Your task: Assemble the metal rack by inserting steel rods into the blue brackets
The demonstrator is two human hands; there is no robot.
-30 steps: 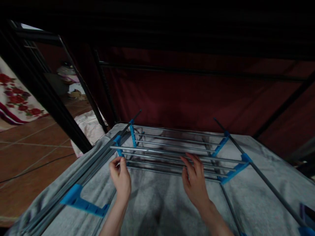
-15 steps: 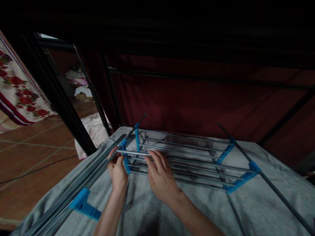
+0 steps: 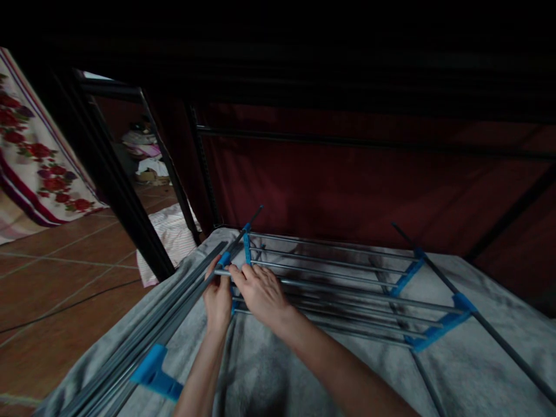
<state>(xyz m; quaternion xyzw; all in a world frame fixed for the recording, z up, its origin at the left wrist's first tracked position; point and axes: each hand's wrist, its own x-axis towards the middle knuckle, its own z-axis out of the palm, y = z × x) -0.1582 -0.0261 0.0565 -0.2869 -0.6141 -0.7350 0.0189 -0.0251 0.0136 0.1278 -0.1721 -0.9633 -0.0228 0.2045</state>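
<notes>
A rack of grey metal rods (image 3: 347,291) with blue plastic brackets (image 3: 441,331) lies on a grey cloth. At its left end, my left hand (image 3: 218,301) is wrapped round the side pole just below a blue bracket (image 3: 224,260). My right hand (image 3: 260,292) grips the near end of a horizontal rod, close beside my left fingers. The joint between rod and bracket is partly hidden by my hands. A loose blue bracket (image 3: 156,370) lies by my left forearm, next to a bundle of grey tubes (image 3: 143,341).
Grey cloth (image 3: 339,376) covers the surface under the rack. Dark frame posts (image 3: 117,197) rise at the left, and a dark red panel (image 3: 347,191) stands behind. A striped cloth (image 3: 171,237) and a cable (image 3: 73,307) lie on the tiled floor; a floral cloth (image 3: 43,150) hangs far left.
My right hand has moved left along the rod to its end, next to my left hand. The whole view has shifted slightly, with the rack now a little lower and further right.
</notes>
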